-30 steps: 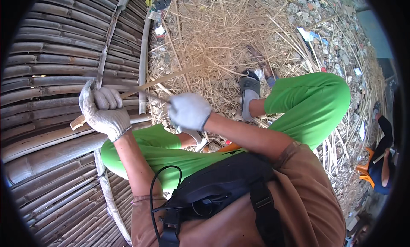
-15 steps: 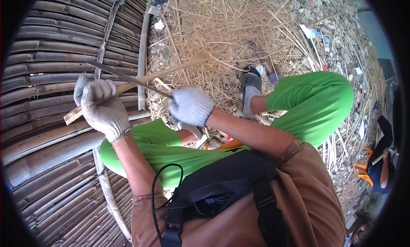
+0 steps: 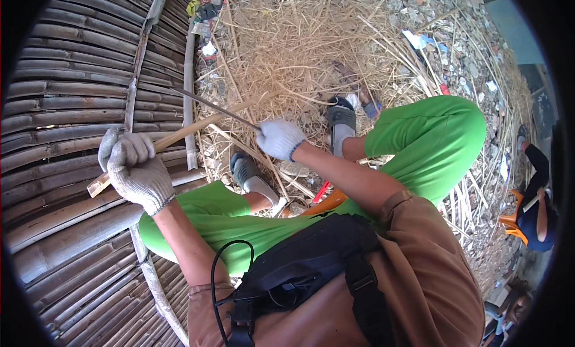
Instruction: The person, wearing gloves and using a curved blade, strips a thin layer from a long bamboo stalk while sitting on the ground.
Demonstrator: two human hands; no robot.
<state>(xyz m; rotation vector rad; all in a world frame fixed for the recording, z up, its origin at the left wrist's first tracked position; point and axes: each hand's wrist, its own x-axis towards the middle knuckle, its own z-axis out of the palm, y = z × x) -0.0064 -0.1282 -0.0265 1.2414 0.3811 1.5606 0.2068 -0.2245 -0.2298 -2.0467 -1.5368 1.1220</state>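
Gripping, in the gloved left hand (image 3: pixel 136 172), the lower end of a bamboo strip (image 3: pixel 191 128) slanting toward frame centre, while clasping in the gloved right hand (image 3: pixel 280 138) a thin dark blade (image 3: pixel 212 107) crossing above it, over the bamboo-slat panel (image 3: pixel 66 95) at left.

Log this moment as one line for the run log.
left hand: shut on bamboo strip | right hand: shut on blade | blade across strip | behind: bamboo wall
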